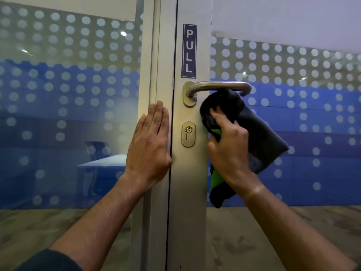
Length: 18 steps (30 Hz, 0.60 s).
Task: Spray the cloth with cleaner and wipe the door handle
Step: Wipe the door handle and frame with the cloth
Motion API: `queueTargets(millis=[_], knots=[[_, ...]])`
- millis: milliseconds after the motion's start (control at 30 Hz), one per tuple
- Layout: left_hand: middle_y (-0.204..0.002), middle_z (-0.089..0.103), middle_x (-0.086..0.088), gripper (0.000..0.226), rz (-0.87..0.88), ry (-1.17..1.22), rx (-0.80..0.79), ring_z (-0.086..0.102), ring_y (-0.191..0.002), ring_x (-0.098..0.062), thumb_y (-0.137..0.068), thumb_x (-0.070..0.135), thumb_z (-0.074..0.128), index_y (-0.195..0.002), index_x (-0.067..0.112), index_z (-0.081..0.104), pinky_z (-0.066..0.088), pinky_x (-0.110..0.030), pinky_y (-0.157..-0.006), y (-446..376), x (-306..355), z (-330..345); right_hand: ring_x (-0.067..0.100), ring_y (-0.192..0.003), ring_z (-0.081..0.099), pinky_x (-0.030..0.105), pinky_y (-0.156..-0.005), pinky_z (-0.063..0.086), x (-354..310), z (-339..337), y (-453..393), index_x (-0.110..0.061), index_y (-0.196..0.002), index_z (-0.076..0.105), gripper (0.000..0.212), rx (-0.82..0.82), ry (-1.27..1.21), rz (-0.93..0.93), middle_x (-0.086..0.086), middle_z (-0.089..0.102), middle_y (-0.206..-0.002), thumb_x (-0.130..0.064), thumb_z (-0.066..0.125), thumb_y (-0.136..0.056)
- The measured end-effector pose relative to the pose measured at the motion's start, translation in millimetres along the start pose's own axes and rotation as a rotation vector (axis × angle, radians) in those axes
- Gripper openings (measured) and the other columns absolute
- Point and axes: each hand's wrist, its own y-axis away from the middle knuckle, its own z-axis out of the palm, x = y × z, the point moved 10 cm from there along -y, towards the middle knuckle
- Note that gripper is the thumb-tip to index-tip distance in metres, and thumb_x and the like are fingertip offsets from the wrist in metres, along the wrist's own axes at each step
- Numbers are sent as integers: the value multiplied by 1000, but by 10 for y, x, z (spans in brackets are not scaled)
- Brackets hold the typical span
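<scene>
A brushed-metal lever door handle (216,85) juts right from its plate on the pale door stile. A dark cloth with a bright green edge (259,133) is bunched just under the lever, its top touching the handle's underside near the tip. My right hand (228,145) grips the cloth and presses it against the door below the handle. My left hand (150,141) lies flat, fingers together and pointing up, on the door frame left of the gap. No spray bottle is in sight.
A keyhole cylinder plate (188,134) sits below the handle. A blue "PULL" sign (189,51) is stuck above it. Glass panels with frosted dots (78,75) flank the frame on both sides; a blue wall and a table show through.
</scene>
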Motion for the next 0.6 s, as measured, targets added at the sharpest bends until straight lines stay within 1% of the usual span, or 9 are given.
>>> queueTargets(millis=[67,133,200,267,367,467,500,533,600], knots=[[-165,0,-13,76,-4,-5,4,-5,-152,-23,-83,21,20,-155,6,6,2,-39,-124,-2,-2,5,27,-108,56,24,-91,41,-137,150,-34,-9,-136,51,54,-54,137,-94,18,60,-117,6,58,-85],[-165,-1,-13,77,-5,-3,6,-6,-152,-23,-82,22,20,-156,6,5,2,-38,-124,-2,-8,6,32,-113,52,37,-94,44,-229,291,-32,-6,-137,48,53,-111,261,-156,19,61,-120,4,57,-86],[-165,-1,-13,77,-4,4,7,-6,-152,-22,-82,22,20,-156,6,5,2,-38,-125,-1,-3,3,35,-115,51,43,-94,45,-257,336,16,-4,-136,49,52,-123,322,-169,21,63,-118,4,56,-85],[-165,-1,-13,77,-5,12,6,-5,-152,-23,-82,22,20,-156,6,5,3,-39,-125,1,0,-3,35,-109,56,43,-91,48,-235,328,115,-3,-135,49,56,-117,280,-136,22,62,-116,7,59,-82],[-165,-1,-13,77,-10,15,10,-6,-152,-23,-81,22,19,-155,6,5,3,-39,-125,1,7,-11,32,-104,58,38,-91,50,-178,323,251,-7,-141,43,62,-138,187,-90,22,57,-120,7,61,-83],[-165,-2,-13,77,-11,18,-1,-6,-152,-23,-81,22,19,-155,6,4,3,-40,-125,0,9,-2,37,-98,62,45,-78,57,-242,361,378,2,-134,50,61,-172,253,-166,27,60,-114,11,66,-76],[-165,-3,-12,78,-14,15,-9,-7,-152,-23,-81,22,19,-156,6,3,2,-40,-125,2,7,3,38,-98,63,46,-76,57,-256,364,428,3,-132,51,61,-175,287,-192,28,62,-115,11,68,-74],[-165,-4,-12,78,-16,11,-15,-8,-152,-22,-81,22,18,-156,6,2,2,-40,-125,3,4,5,38,-103,62,47,-79,57,-252,382,474,3,-132,52,61,-198,311,-211,27,61,-118,11,68,-74],[-165,-5,-12,78,-15,10,-20,-9,-152,-22,-81,22,18,-156,6,2,2,-40,-125,3,13,5,36,-115,57,44,-93,52,-193,396,541,-3,-135,51,60,-261,291,-216,23,59,-127,8,66,-78]])
